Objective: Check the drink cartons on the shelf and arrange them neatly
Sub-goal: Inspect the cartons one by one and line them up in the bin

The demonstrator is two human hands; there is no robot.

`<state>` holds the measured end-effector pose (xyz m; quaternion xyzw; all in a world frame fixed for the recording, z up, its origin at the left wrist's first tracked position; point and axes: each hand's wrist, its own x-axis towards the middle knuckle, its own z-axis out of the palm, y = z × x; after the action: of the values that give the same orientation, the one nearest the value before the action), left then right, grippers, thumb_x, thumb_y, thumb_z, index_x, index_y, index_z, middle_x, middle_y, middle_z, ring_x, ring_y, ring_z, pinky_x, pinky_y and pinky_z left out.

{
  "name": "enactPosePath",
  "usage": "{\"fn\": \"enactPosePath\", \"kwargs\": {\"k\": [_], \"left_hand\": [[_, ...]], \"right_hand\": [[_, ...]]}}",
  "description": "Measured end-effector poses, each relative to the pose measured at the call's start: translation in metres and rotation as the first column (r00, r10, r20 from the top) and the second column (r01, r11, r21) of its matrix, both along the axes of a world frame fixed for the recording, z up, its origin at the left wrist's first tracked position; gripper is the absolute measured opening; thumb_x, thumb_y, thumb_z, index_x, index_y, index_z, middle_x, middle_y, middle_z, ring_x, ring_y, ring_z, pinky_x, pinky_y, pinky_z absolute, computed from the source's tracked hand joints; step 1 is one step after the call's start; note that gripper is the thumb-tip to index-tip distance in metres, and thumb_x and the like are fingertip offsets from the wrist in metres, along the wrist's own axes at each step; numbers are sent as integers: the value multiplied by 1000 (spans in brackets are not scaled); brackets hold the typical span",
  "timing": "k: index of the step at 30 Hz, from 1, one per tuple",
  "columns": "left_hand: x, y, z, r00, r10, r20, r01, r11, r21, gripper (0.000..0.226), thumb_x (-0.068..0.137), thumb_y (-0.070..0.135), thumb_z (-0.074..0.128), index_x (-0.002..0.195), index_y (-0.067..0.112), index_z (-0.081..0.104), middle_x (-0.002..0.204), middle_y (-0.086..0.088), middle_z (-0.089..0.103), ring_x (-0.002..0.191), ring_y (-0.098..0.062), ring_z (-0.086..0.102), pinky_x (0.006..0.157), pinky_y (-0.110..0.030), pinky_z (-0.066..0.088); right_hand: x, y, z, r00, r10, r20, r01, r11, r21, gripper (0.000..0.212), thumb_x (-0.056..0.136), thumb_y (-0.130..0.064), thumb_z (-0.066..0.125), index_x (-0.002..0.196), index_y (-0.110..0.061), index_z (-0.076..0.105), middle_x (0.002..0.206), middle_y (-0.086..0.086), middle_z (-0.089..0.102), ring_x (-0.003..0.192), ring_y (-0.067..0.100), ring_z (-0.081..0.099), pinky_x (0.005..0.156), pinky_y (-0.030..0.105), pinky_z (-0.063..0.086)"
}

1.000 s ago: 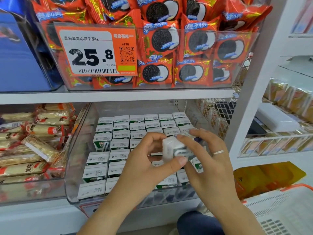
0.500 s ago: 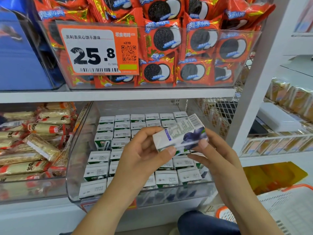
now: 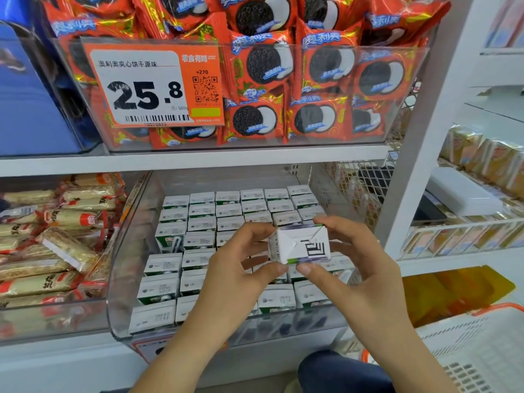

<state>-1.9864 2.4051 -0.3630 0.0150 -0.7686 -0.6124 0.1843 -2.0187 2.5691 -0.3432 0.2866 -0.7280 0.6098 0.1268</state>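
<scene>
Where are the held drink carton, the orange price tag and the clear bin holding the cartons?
held drink carton [image 3: 302, 245], head view, its white folded end face.
orange price tag [image 3: 153, 86], head view, the white price panel.
clear bin [image 3: 127, 265], head view, its bare left wall.

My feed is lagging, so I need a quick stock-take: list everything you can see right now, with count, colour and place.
held carton: one, white, in both hands above the bin
drink cartons: dozens, white with green, upright in rows in the bin
clear bin: one, transparent, lower shelf
cookie packs: many, red-orange, clear tray on the upper shelf
price tag: one, orange and white, reads 25.8, on that tray's front
wrapped snack bars: many, beige with red, lower left
basket: one, white with orange rim, bottom right
left hand: pinches the held carton
right hand: pinches the held carton
</scene>
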Motion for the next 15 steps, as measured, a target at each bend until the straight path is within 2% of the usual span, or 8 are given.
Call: {"fn": "enactPosePath", "kwargs": {"k": [2,7,9,11,13,15], "left_hand": [[0,1,0,1000,-26,7,25,1000,18,46,75,4,78,93,43,61,104,20,71,99,0,66,82,-18,53],[-1,5,1,996,-84,7,83,996,20,46,77,7,77,97,46,61,105,19,71,101,-1,66,84,-22,54],[1,7,2,992,-124,1,124,992,10,43,79,17,76,98,52,60,105,23,70,99,1,65,83,-19,53],[3,11,4,984,-175,26,176,983,-45,43,83,25,72,99,62,56,103,29,68,96,7,64,79,-10,49],[5,14,0,980,-188,65,194,976,-99,49,86,17,69,97,62,55,98,32,67,91,9,64,73,-6,47],[4,16,-4,979,-190,76,196,978,-79,48,86,5,66,98,50,59,94,27,70,88,6,66,72,-7,47]], "right_hand": [[0,0,2,1000,-3,-31,3,1000,21,48,68,-44,72,113,-43,57,109,-20,61,105,9,60,86,19,49],[0,1,2,996,-1,-89,3,1000,21,47,70,-43,72,114,-45,57,110,-21,59,108,8,58,87,19,49],[-1,2,1,991,-21,-129,25,999,25,44,70,-41,72,112,-41,60,109,-17,59,108,8,58,87,18,48],[0,2,1,983,-52,-176,60,997,41,45,70,-40,73,113,-39,59,108,-11,58,106,6,58,85,14,46],[1,1,-1,976,-73,-207,88,994,62,45,69,-40,74,112,-37,59,106,-10,56,104,3,57,83,9,43],[1,-1,-2,971,-85,-225,106,991,82,45,69,-41,73,112,-37,60,107,-15,52,102,1,56,82,7,42]]}}
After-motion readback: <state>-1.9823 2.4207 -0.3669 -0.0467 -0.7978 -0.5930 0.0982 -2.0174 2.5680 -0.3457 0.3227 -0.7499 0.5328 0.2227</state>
